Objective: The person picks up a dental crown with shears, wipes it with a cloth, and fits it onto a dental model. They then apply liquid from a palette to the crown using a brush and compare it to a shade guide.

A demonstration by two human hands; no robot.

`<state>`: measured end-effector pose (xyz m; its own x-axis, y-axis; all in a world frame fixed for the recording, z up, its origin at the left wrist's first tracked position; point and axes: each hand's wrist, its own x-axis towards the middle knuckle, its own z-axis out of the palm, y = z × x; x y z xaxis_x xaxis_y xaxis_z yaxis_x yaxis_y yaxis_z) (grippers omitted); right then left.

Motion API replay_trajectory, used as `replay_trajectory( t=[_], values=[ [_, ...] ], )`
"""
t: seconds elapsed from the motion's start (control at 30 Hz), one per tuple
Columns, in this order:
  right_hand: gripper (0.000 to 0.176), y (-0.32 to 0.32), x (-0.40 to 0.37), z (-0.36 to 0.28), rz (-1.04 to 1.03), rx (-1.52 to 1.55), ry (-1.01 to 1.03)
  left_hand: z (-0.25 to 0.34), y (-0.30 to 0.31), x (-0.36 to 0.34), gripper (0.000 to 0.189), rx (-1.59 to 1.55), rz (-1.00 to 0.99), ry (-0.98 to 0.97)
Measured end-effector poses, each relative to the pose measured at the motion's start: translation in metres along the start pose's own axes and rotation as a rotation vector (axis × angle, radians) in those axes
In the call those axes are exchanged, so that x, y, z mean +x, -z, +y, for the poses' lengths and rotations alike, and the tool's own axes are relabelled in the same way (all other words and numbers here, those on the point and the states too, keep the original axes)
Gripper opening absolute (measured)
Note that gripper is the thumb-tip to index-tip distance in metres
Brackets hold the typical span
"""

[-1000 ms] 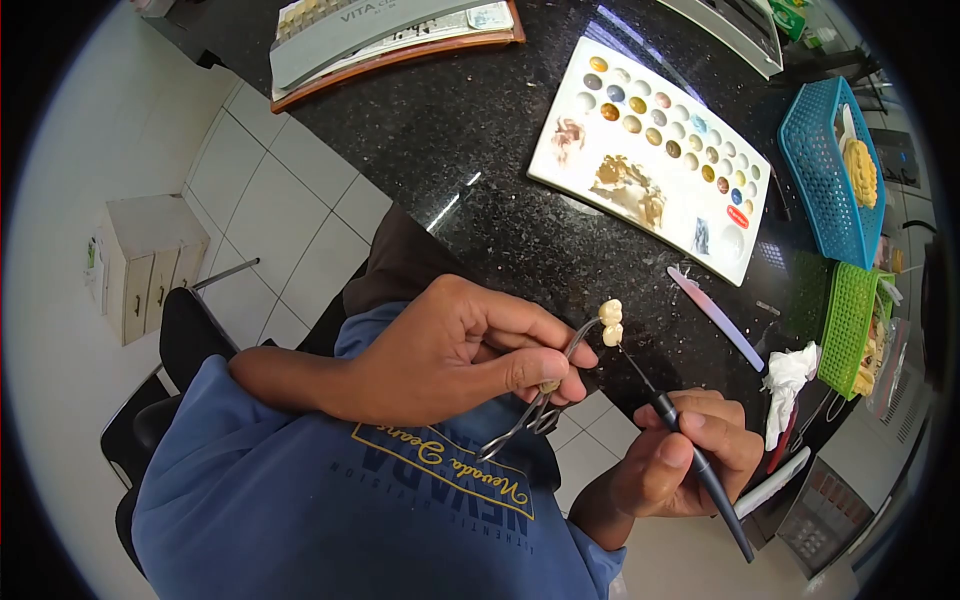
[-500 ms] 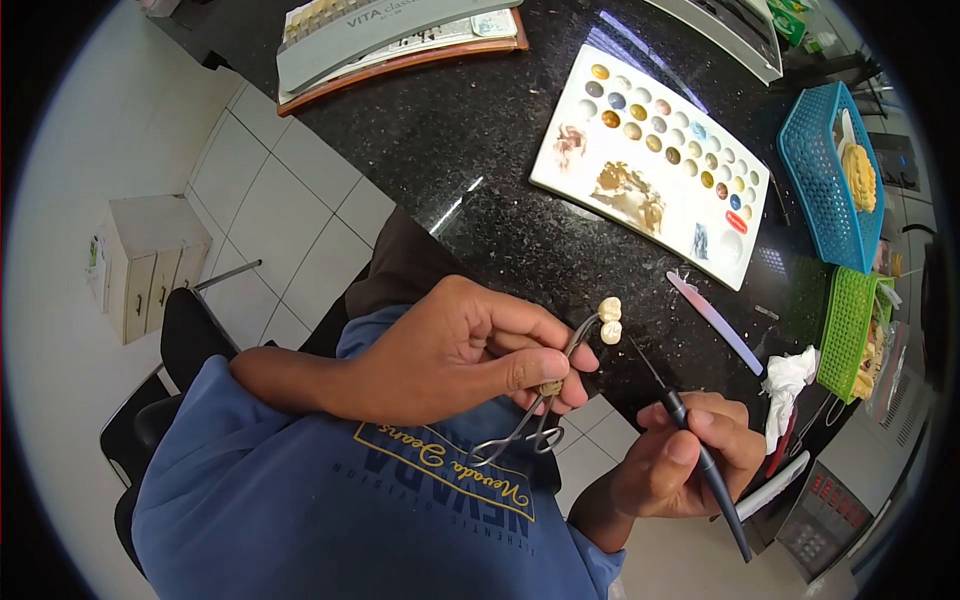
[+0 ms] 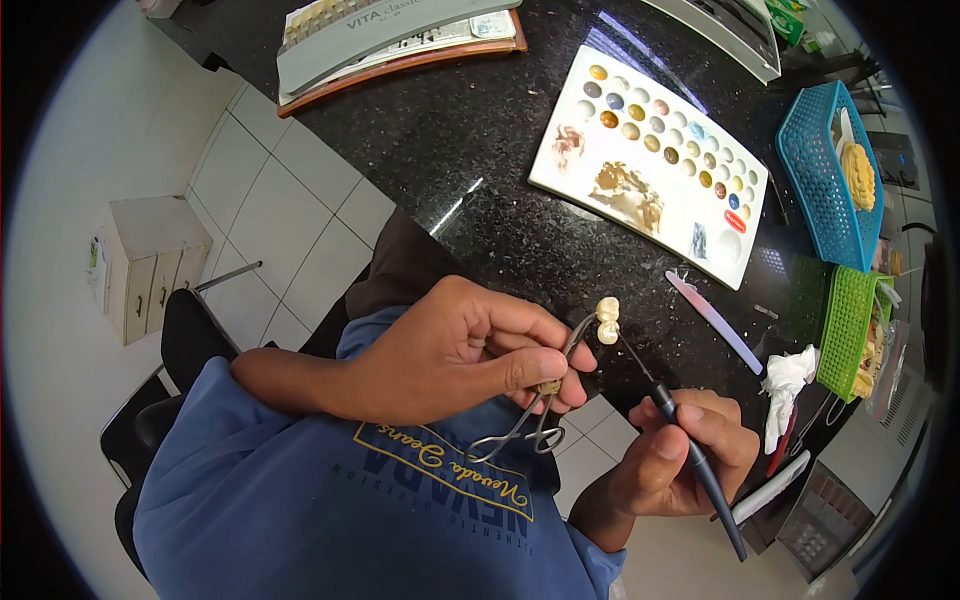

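Observation:
My left hand (image 3: pixel 470 350) is closed around a metal hemostat (image 3: pixel 579 338), its ring handles hanging below the fingers near my shirt. At its tip sits a pair of joined, cream-coloured dental crowns (image 3: pixel 607 320), held up over the counter edge. Pinched in my right hand (image 3: pixel 690 450) is a fine brush with a dark handle (image 3: pixel 716 497). Its thin tip points up and left, right at the lower crown. Beyond both hands, a white ceramic paint palette (image 3: pixel 680 236) lies on the counter with wells of coloured paint and brown smears.
On the black speckled counter (image 3: pixel 440 130) are a VITA shade guide (image 3: pixel 390 35), a pink-and-lilac file (image 3: pixel 715 322) and crumpled tissue (image 3: pixel 790 382). A blue basket (image 3: pixel 812 185) and a green basket (image 3: pixel 838 330) stand at right. A small drawer cabinet (image 3: pixel 155 260) stands at left.
The brush in my right hand has shifted slightly up and left, bringing its tip closer to the lower crown. The crowns have turned slightly; my left hand keeps nearly the same place.

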<state>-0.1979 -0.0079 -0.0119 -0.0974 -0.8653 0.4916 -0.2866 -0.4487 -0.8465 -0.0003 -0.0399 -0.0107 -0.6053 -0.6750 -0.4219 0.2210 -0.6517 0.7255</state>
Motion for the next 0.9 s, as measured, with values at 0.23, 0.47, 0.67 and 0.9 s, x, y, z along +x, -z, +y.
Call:
replay_trajectory(
  t=[0.23,0.47,0.67,0.9],
  values=[
    [0.021,-0.0018,0.0012,0.0010,-0.005,0.054,0.044,-0.0006,0.0002,-0.0002,0.022,0.007,0.003,0.002],
    [0.020,-0.0007,0.0016,0.0003,-0.019,0.040,0.047,-0.0023,0.0003,0.0001,0.021,0.032,0.010,-0.027],
    [0.020,0.0036,0.0018,0.0021,-0.080,0.087,0.071,-0.0057,0.0008,0.0004,0.020,0.036,0.009,-0.058],
    [0.021,0.0013,0.0017,0.0001,-0.017,0.032,0.032,-0.0074,0.0005,0.0005,0.020,0.063,0.013,-0.096]
  ],
)
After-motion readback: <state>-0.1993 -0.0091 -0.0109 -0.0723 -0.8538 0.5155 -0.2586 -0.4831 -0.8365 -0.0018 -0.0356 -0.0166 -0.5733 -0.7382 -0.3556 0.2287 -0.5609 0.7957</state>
